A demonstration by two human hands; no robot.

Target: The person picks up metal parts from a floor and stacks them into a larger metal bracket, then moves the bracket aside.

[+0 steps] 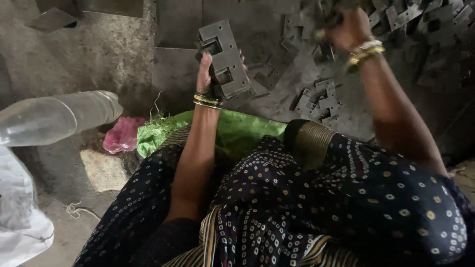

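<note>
Hands first: left hand (207,74) is clamped around a short stack of grey stamped metal plates (225,58), notched rectangles with small holes, held upright and slightly tilted above the green cloth (237,131) that covers the lap. Right hand (341,27) is up at the top edge of view, fingers curled into the loose heap of identical plates (410,20); it looks closed on one or more pieces, but motion blur hides exactly what it has. Gold bangles sit on both wrists.

More plates (320,101) lie scattered on the grey floor (114,49) just beyond the right knee. A clear plastic bottle (54,118) lies on its side at the left edge of the floor area, with a pink bag (121,134) and a pale stone (105,170) near it and white sacking (20,217) in the lower left corner.

Risks, as I read it:
- Stamped edges and notches look sharp, and both hands are bare. A plate sliding in the left grip could cut palm or fingers.
- The held stack is gripped only at its lower end; top plates could fan out and drop onto the lap.
- The right hand is digging into an interlocked heap. Pulling one piece may drag others loose, shifting the pile toward the knee.
- Bangles could snag in a plate notch.
</note>
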